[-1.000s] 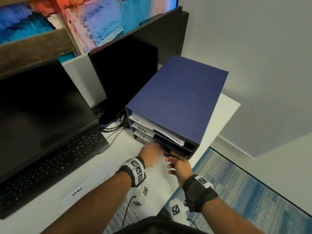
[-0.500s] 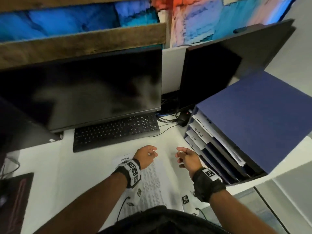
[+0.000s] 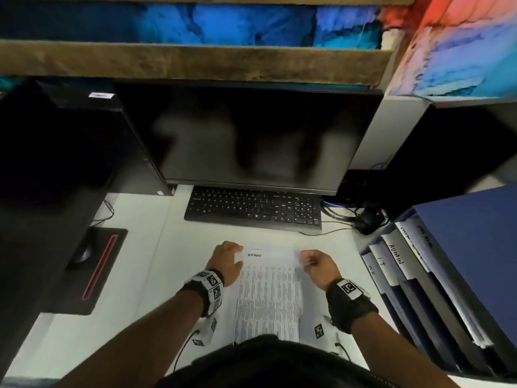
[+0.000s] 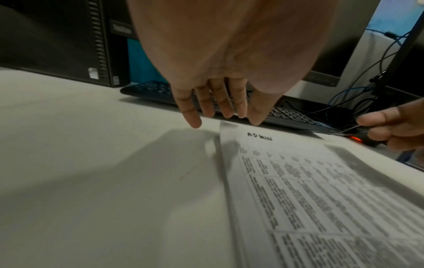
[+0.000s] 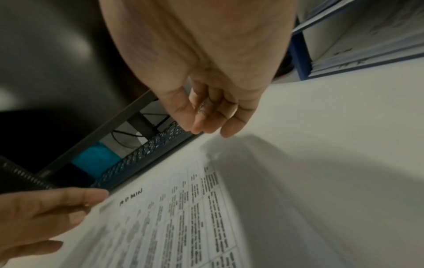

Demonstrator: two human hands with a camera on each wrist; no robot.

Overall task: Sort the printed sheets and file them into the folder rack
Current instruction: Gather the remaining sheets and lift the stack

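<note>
A printed sheet (image 3: 268,289) headed ADMIN lies on the white desk in front of me, filled with a table of small text. My left hand (image 3: 236,257) pinches its far left corner between thumb and nearly straight fingers (image 4: 229,108). My right hand (image 3: 305,260) pinches the far right corner, and the paper's thin edge shows between thumb and fingers (image 4: 376,116). The blue folder rack (image 3: 461,247) stands at the right, its slots labelled, among them ADMIN (image 3: 396,253) and IT, with papers inside. I cannot tell whether more sheets lie under this one.
A black keyboard (image 3: 253,210) sits just beyond the sheet under a dark monitor (image 3: 251,141). A PC tower (image 3: 70,141) and a mouse pad (image 3: 92,264) are at the left. Cables and a black mouse (image 3: 366,222) lie between keyboard and rack.
Both hands have left the rack's slots and come back to the desk, where they now take the far corners of the ADMIN sheet. My view has swung left toward the keyboard.
</note>
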